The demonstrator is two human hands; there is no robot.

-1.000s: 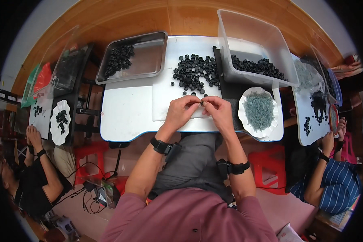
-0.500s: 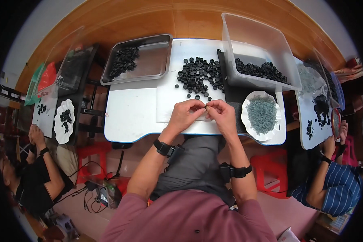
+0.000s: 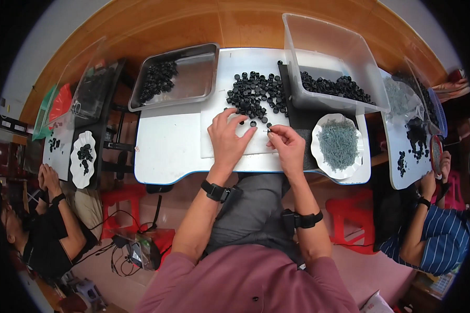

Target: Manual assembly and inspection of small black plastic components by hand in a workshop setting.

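Observation:
My left hand (image 3: 228,138) is open over the white board (image 3: 209,120), thumb and fingers apart, close to a loose black cap (image 3: 253,124) at the near edge of the pile. Beside it, my right hand (image 3: 287,148) is closed in a pinch, thumb against fingertips. Whatever lies in that pinch is too small to make out. Many small round black caps (image 3: 256,94) are spread on the board just beyond both hands. To the right of my right hand stands a scalloped white plate (image 3: 317,151), heaped with thin grey-green pin-like pieces (image 3: 339,143).
A metal tray (image 3: 198,78) with black parts sits at the far left of the table. A clear plastic bin (image 3: 334,49) of black caps rests at the far right on a dark mat (image 3: 300,117). People work at tables on both sides. Red stools (image 3: 350,219) stand below.
My hands were together at the fingertips and have come apart. The left one has opened and moved left and forward toward the caps; the right stays pinched, almost in place.

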